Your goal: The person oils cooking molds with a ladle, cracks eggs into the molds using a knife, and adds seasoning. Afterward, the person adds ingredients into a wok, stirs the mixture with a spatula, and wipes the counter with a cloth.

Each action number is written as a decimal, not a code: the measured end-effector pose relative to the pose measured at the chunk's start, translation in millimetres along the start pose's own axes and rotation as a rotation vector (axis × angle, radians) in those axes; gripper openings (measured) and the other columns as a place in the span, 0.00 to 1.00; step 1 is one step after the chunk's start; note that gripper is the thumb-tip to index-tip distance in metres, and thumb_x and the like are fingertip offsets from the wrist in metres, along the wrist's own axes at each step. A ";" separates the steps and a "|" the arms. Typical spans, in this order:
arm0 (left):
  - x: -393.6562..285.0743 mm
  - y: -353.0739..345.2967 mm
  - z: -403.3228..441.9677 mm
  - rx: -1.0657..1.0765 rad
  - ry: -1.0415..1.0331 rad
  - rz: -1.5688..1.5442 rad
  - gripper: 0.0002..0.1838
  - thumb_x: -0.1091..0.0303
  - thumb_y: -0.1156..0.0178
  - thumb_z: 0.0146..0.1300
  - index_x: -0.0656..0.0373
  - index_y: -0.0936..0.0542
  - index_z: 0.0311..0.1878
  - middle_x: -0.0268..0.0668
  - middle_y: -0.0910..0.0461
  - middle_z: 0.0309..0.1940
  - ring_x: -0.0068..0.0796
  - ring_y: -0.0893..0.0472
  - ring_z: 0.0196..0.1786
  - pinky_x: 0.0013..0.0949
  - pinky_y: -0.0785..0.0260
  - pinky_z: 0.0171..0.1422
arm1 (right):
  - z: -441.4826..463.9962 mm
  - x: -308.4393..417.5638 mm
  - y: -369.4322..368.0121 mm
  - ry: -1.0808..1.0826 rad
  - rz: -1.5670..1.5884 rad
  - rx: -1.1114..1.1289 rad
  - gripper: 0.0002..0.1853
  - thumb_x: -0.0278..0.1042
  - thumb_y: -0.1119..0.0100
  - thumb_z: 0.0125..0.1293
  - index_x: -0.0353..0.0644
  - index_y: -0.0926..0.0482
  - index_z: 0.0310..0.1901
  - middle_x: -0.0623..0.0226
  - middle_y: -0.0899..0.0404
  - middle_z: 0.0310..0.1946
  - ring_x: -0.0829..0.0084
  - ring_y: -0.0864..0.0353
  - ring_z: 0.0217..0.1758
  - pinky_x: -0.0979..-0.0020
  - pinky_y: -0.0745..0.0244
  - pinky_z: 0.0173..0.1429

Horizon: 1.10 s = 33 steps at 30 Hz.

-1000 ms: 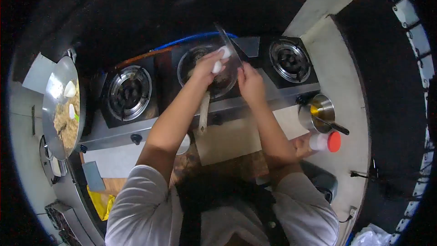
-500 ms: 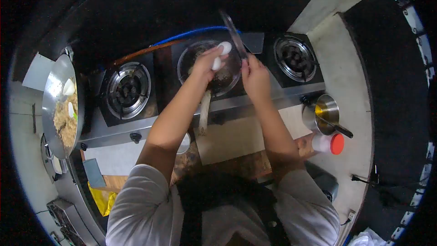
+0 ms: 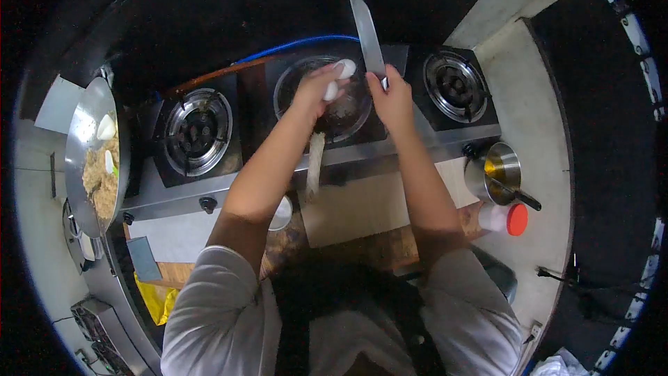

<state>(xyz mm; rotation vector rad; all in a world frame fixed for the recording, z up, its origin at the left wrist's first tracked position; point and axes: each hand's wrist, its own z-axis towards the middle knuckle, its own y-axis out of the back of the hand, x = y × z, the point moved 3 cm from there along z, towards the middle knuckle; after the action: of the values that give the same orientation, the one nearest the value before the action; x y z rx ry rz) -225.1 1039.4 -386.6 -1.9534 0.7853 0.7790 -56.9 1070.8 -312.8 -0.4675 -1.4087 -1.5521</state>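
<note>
L hand (image 3: pixel 316 90) w/ eggs (image 3: pixel 346 67) (R (image 3: pixel 394 101): knife (image 3: pixel 367 33))

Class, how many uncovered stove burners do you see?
2: the left burner, nearer the large wok, and the right burner, past the right hand. Another may be hidden under the pan between them.

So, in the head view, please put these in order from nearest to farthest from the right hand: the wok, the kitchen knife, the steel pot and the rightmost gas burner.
From the right hand:
1. Kitchen knife: held in it.
2. Rightmost gas burner: to its right.
3. Steel pot: lower right.
4. Wok: far left.
</note>
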 end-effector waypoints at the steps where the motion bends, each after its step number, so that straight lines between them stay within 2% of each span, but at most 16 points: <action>1: -0.4 0.9 1.3 0.007 -0.001 0.004 0.16 0.60 0.37 0.64 0.54 0.22 0.53 0.32 0.18 0.45 0.23 0.18 0.43 0.26 0.25 0.39 | 7.0 -5.0 -3.6 0.000 0.001 0.000 0.14 0.38 0.37 0.61 0.35 0.24 0.39 0.47 0.20 0.31 0.48 0.19 0.35 0.55 0.27 0.37; 3: -2.7 0.3 -0.1 0.013 -0.005 0.009 0.16 0.61 0.37 0.64 0.54 0.22 0.53 0.32 0.18 0.45 0.23 0.18 0.43 0.26 0.25 0.39 | 20.0 -24.3 -18.0 -0.012 0.128 0.044 0.21 0.42 0.29 0.52 0.35 0.22 0.41 0.50 0.18 0.33 0.55 0.17 0.37 0.60 0.25 0.40; 4: -5.4 -1.3 -2.0 0.013 -0.002 0.048 0.16 0.61 0.37 0.63 0.54 0.22 0.52 0.32 0.18 0.45 0.23 0.17 0.42 0.26 0.25 0.38 | 25.6 -31.4 -24.7 -0.010 0.130 0.044 0.21 0.42 0.29 0.52 0.35 0.22 0.41 0.50 0.18 0.33 0.55 0.17 0.37 0.60 0.25 0.40; 6: -6.3 0.8 0.1 0.011 0.001 0.088 0.15 0.62 0.36 0.63 0.54 0.21 0.52 0.32 0.18 0.44 0.23 0.17 0.42 0.25 0.25 0.38 | 33.7 -40.0 -35.3 0.059 0.276 0.045 0.20 0.38 0.25 0.49 0.38 0.22 0.39 0.70 0.22 0.24 0.82 0.28 0.19 0.74 0.33 0.21; 9: -6.6 8.2 14.4 0.028 0.008 0.151 0.14 0.64 0.36 0.62 0.55 0.20 0.50 0.32 0.17 0.42 0.24 0.17 0.40 0.25 0.25 0.37 | 40.6 -47.5 -42.6 0.057 0.252 0.092 0.20 0.37 0.25 0.48 0.39 0.22 0.40 0.69 0.22 0.23 0.81 0.28 0.18 0.76 0.34 0.19; 13: -17.2 9.4 18.9 0.049 -0.115 0.360 0.16 0.63 0.34 0.59 0.58 0.19 0.48 0.32 0.16 0.38 0.22 0.17 0.37 0.26 0.25 0.36 | 41.0 -36.7 -41.9 0.081 0.179 0.103 0.21 0.36 0.25 0.46 0.39 0.22 0.40 0.68 0.21 0.25 0.80 0.26 0.20 0.74 0.31 0.22; 15: -22.0 9.4 22.9 0.048 -0.164 0.462 0.17 0.63 0.33 0.58 0.59 0.19 0.48 0.32 0.16 0.37 0.22 0.17 0.36 0.26 0.25 0.35 | 45.1 -37.2 -45.5 0.130 0.154 0.097 0.22 0.35 0.25 0.45 0.38 0.22 0.41 0.66 0.19 0.27 0.75 0.21 0.25 0.71 0.25 0.30; 16: -25.0 9.7 25.6 0.022 -0.237 0.587 0.17 0.63 0.32 0.56 0.60 0.18 0.47 0.33 0.16 0.35 0.21 0.18 0.36 0.26 0.25 0.33 | 46.7 -37.4 -46.2 0.129 0.154 0.098 0.22 0.35 0.25 0.45 0.38 0.22 0.41 0.66 0.19 0.27 0.75 0.21 0.25 0.71 0.25 0.30; 17: -27.8 9.9 28.0 -0.005 -0.310 0.712 0.17 0.63 0.31 0.55 0.61 0.18 0.46 0.33 0.16 0.34 0.20 0.18 0.36 0.25 0.26 0.32 | 48.3 -37.1 -46.5 0.151 0.106 0.093 0.22 0.35 0.25 0.44 0.37 0.21 0.41 0.63 0.17 0.30 0.71 0.19 0.30 0.68 0.24 0.36; 18: -28.6 10.8 30.9 -0.004 -0.309 0.713 0.17 0.63 0.31 0.55 0.61 0.18 0.46 0.33 0.16 0.34 0.20 0.18 0.36 0.25 0.26 0.32 | 49.6 -37.1 -46.8 0.173 0.058 0.088 0.23 0.35 0.26 0.44 0.37 0.21 0.42 0.60 0.16 0.32 0.68 0.16 0.34 0.66 0.23 0.41; 20: -33.6 9.8 31.3 -0.064 -0.454 0.972 0.22 0.60 0.29 0.45 0.63 0.16 0.43 0.43 0.16 0.37 0.34 0.16 0.38 0.35 0.25 0.45 | 51.2 -35.3 -46.7 0.172 0.038 0.103 0.23 0.35 0.26 0.43 0.37 0.21 0.43 0.58 0.16 0.34 0.64 0.15 0.38 0.65 0.23 0.44; 21: -33.2 9.5 32.1 -0.063 -0.453 0.972 0.22 0.60 0.29 0.45 0.63 0.16 0.43 0.43 0.16 0.37 0.34 0.16 0.38 0.35 0.25 0.45 | 51.7 -34.5 -46.9 0.173 0.018 0.117 0.24 0.35 0.27 0.42 0.36 0.21 0.43 0.55 0.16 0.36 0.60 0.15 0.41 0.64 0.23 0.46; 23: -37.6 2.6 28.6 -0.088 -0.698 1.224 0.18 0.64 0.29 0.46 0.60 0.15 0.41 0.42 0.15 0.32 0.31 0.16 0.35 0.33 0.25 0.41 | 52.8 -37.3 -48.9 0.158 0.001 0.113 0.24 0.35 0.27 0.42 0.37 0.21 0.43 0.54 0.16 0.36 0.59 0.15 0.42 0.64 0.23 0.46; 26: -34.3 -0.6 30.0 -0.063 -0.667 1.149 0.19 0.63 0.29 0.44 0.60 0.15 0.41 0.44 0.15 0.34 0.36 0.16 0.36 0.36 0.26 0.46 | 53.2 -38.9 -50.7 0.133 -0.037 0.103 0.24 0.35 0.27 0.41 0.38 0.21 0.43 0.53 0.16 0.37 0.56 0.15 0.43 0.63 0.23 0.47; 31: -30.5 -5.7 23.3 -0.115 -0.643 1.168 0.19 0.63 0.29 0.45 0.60 0.16 0.41 0.45 0.15 0.34 0.36 0.16 0.37 0.36 0.25 0.45 | 50.8 -36.3 -49.7 0.094 -0.051 0.121 0.24 0.36 0.27 0.41 0.38 0.21 0.42 0.51 0.17 0.37 0.55 0.16 0.43 0.62 0.23 0.46; 33: -29.6 -5.5 23.0 -0.109 -0.637 1.164 0.19 0.63 0.29 0.45 0.60 0.16 0.42 0.45 0.16 0.35 0.37 0.16 0.37 0.36 0.25 0.45 | 50.8 -41.6 -52.7 0.083 -0.058 0.137 0.27 0.38 0.26 0.41 0.39 0.23 0.44 0.47 0.18 0.39 0.49 0.18 0.44 0.54 0.23 0.47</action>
<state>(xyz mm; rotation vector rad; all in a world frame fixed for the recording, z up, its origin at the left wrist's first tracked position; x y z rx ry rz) -243.8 1068.6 -371.1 -1.0373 1.4544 2.0061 -96.4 1127.0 -361.5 -0.2784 -1.4642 -1.4920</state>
